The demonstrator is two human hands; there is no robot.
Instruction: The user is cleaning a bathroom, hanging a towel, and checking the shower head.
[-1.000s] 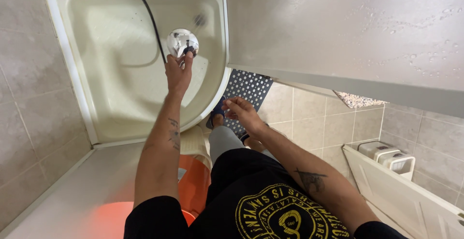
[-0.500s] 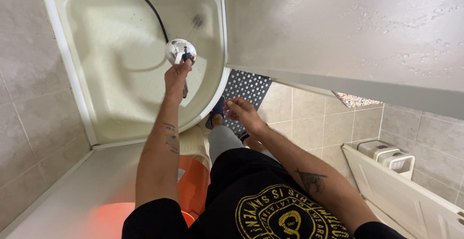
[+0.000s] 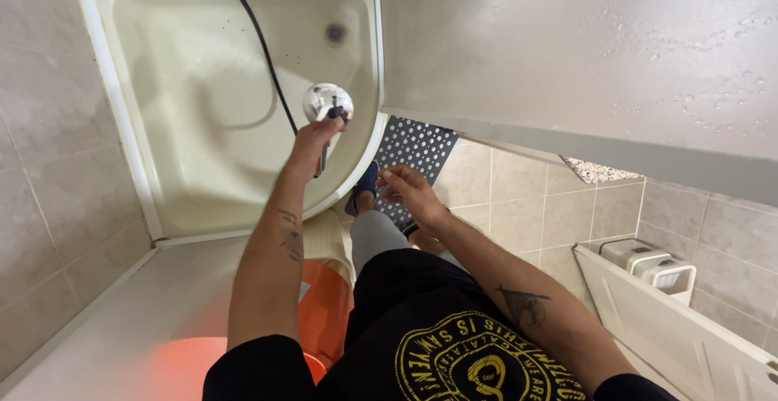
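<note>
Two hands are in view, and only the left hand [image 3: 312, 145] carries anything: its grip is closed around the handle of a chrome shower head [image 3: 327, 102], held out over the cream shower tray [image 3: 203, 125], near the tray's curved front rim. A black hose [image 3: 258, 36] runs from the head up and away toward the top of the picture, hanging in a loose line across the tray. The right hand [image 3: 409, 192] hangs free above the perforated dark mat [image 3: 417, 145] on the tiled floor, its fingers loosely curled and holding nothing.

The shower head looks rigid and fairly light, but its polished surface is probably slick, the more so if wet, so the narrow handle below the round face is the sound place to hold it. The hose appears flexible and will likely tug and twist the head as it swings. An orange bucket [image 3: 324, 312] stands below the left forearm.
</note>
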